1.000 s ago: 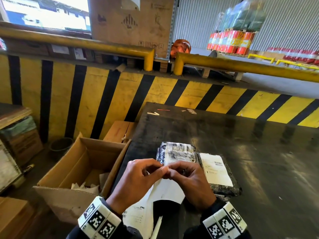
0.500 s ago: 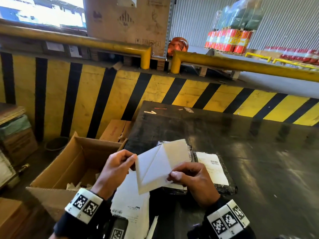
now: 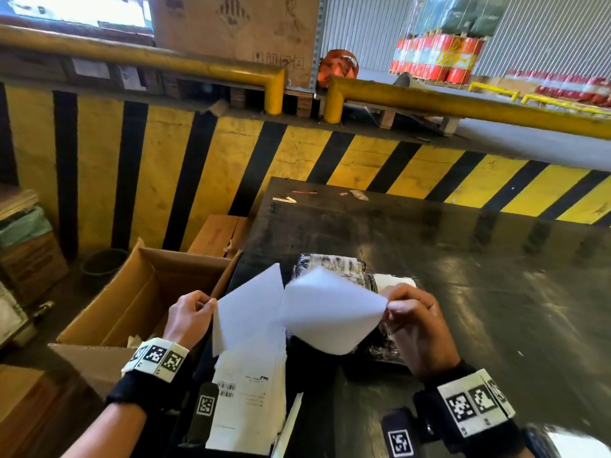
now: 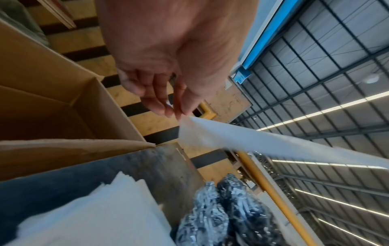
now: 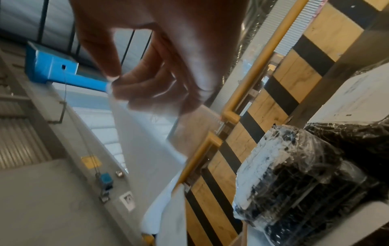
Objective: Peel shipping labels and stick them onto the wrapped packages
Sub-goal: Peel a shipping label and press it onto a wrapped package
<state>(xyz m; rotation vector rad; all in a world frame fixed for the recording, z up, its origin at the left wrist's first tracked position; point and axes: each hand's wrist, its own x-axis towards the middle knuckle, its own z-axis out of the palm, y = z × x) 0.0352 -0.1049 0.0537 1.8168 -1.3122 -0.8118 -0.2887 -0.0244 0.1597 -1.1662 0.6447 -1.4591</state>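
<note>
Over the table's near left corner I hold a white label sheet split into two layers. My left hand (image 3: 211, 304) pinches the left layer (image 3: 248, 309); my right hand (image 3: 388, 305) pinches the curled right layer (image 3: 327, 312). They still join in the middle, and I cannot tell which layer is the sticker. The wrist views show each pinch: left hand (image 4: 179, 113) on its layer (image 4: 252, 139), right hand (image 5: 111, 81) on its layer (image 5: 143, 141). Behind the sheet lie a film-wrapped dark package (image 3: 330, 262) (image 5: 294, 174) and a second package with a white label (image 3: 393, 279) on top.
A stack of printed label sheets (image 3: 248, 391) (image 4: 105, 216) lies at the near edge of the dark table (image 3: 463, 292). An open cardboard box (image 3: 132, 292) (image 4: 52, 99) stands left of the table. A yellow-and-black striped wall (image 3: 297, 153) rises behind.
The hands started together at one corner of the sheet and have pulled apart sideways. The two layers have opened from a small flap to nearly fully separated.
</note>
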